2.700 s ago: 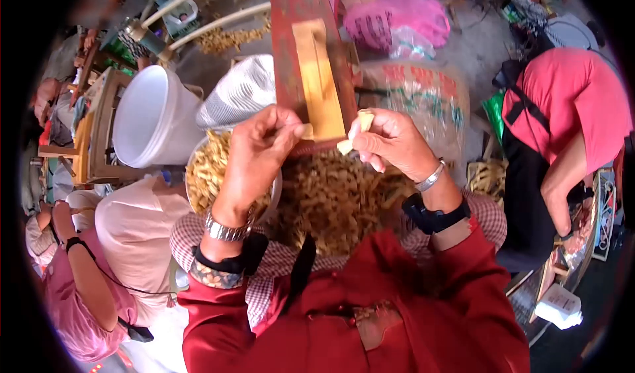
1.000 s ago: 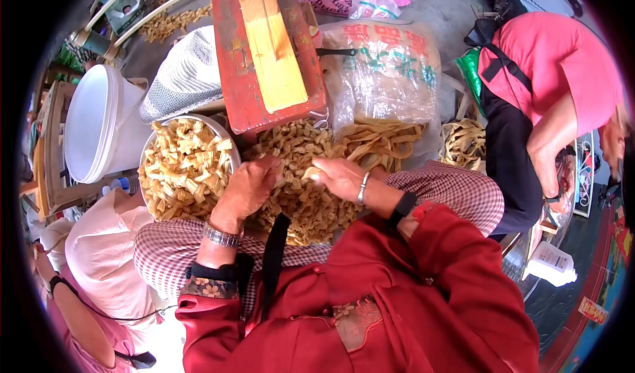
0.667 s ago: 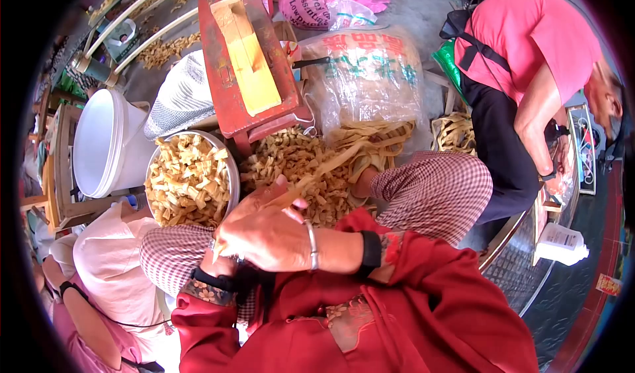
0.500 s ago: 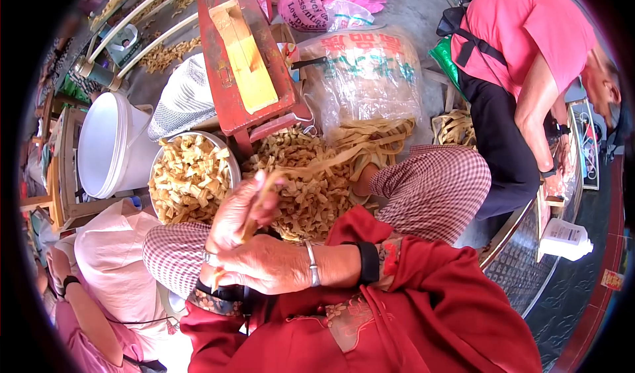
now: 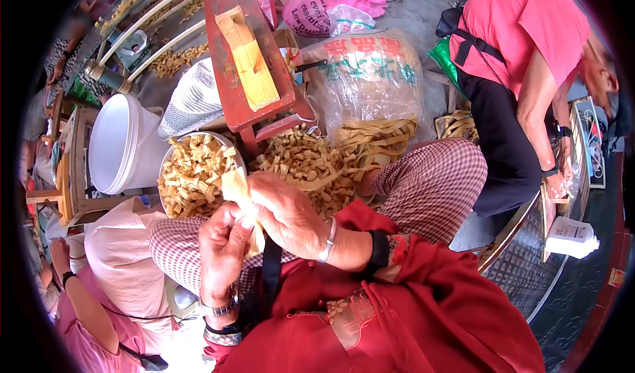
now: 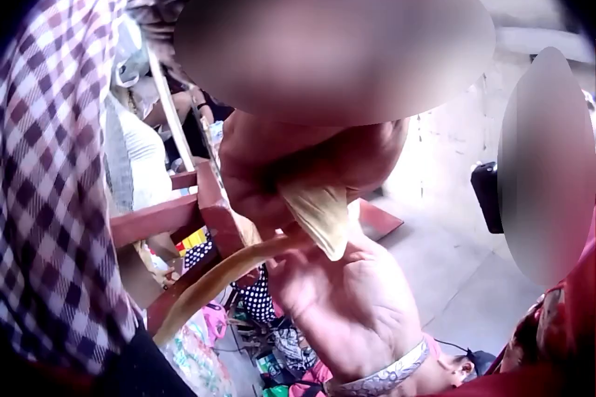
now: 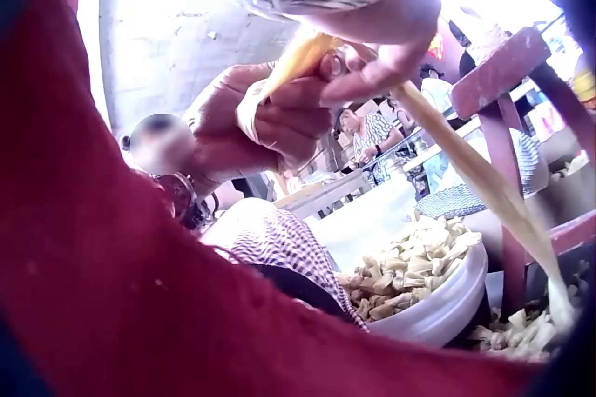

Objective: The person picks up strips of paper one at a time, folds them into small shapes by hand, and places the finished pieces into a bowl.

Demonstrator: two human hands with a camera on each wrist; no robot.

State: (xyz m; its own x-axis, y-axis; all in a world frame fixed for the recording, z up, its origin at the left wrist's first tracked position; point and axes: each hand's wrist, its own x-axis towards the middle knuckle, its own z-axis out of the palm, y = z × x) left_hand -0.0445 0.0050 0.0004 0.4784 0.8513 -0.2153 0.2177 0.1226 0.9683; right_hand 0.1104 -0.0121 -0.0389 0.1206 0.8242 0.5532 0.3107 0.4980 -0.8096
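Observation:
Both hands meet low in front of the body, over the lap. My left hand [image 5: 221, 244] pinches a pale yellow, flat pliable strip [image 5: 235, 186] between thumb and fingers. From the other side my right hand [image 5: 291, 217] grips the same strip, with its folded end standing up above the fingers. In the right wrist view the long tail of the strip [image 7: 484, 178] runs from the hands down to the pile. The left wrist view shows the strip's folded part [image 6: 321, 215] at the fingers, whose tips are partly hidden.
A tub [image 5: 239, 168] full of short knotted pieces stands left of a loose pile [image 5: 311, 168] of similar pieces. Long strips [image 5: 383, 138] lie by a plastic sack [image 5: 370, 75]. Behind are a red bench [image 5: 218, 48] with a wooden block [image 5: 248, 62] and a white bucket [image 5: 116, 144].
The hands came down from the wooden block, where they held a short piece, to the pile. They drew a long strip over the lap, crossed, and now hold it folded between them.

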